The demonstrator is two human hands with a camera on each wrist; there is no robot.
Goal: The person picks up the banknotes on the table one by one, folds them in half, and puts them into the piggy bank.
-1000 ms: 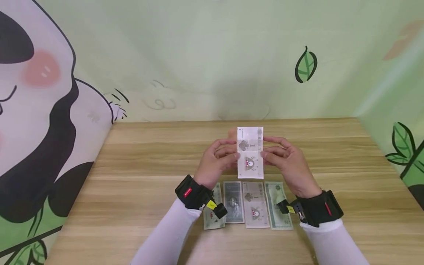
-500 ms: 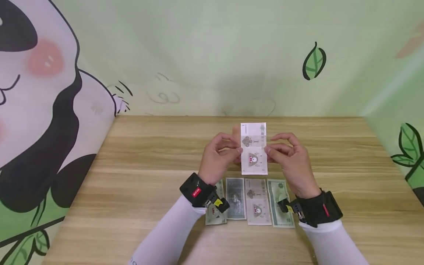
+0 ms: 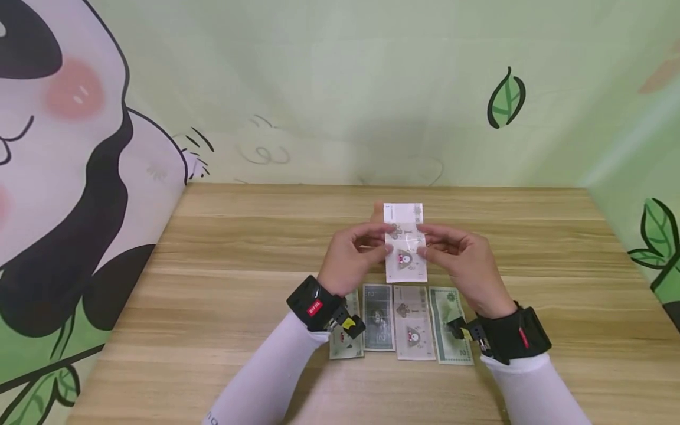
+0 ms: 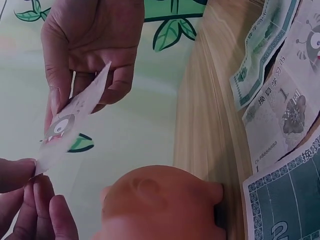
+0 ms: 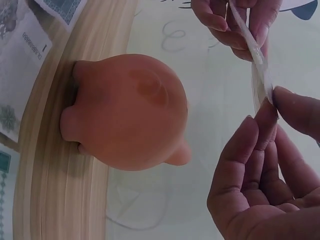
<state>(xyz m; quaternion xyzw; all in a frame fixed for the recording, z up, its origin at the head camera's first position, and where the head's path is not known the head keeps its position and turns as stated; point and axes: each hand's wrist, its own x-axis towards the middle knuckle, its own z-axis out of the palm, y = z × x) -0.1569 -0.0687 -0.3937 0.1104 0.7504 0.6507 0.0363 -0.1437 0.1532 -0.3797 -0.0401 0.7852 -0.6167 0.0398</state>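
Note:
Between both hands a pale play banknote (image 3: 405, 273) with a cartoon face is held up off the table. My left hand (image 3: 350, 260) pinches its left edge between thumb and fingers. On the opposite edge, my right hand (image 3: 467, 265) pinches it the same way. The note bends a little, with a crease across its middle. Behind it stands an orange piggy bank (image 5: 130, 112), almost wholly hidden in the head view but plain in both wrist views. No slot can be made out on it.
Nearer me, several play notes lie in a row on the wooden table (image 3: 223, 248): a green one (image 3: 347, 351) partly under my left wrist camera, a blue-grey one (image 3: 378, 319), a pale one (image 3: 414, 319) and another green one (image 3: 451, 348). A painted wall (image 3: 329, 106) rises behind.
The fingers of both hands have closed in over the note's front, the right index finger coming down onto it. The note has dipped slightly and bent. The row of notes looks unchanged.

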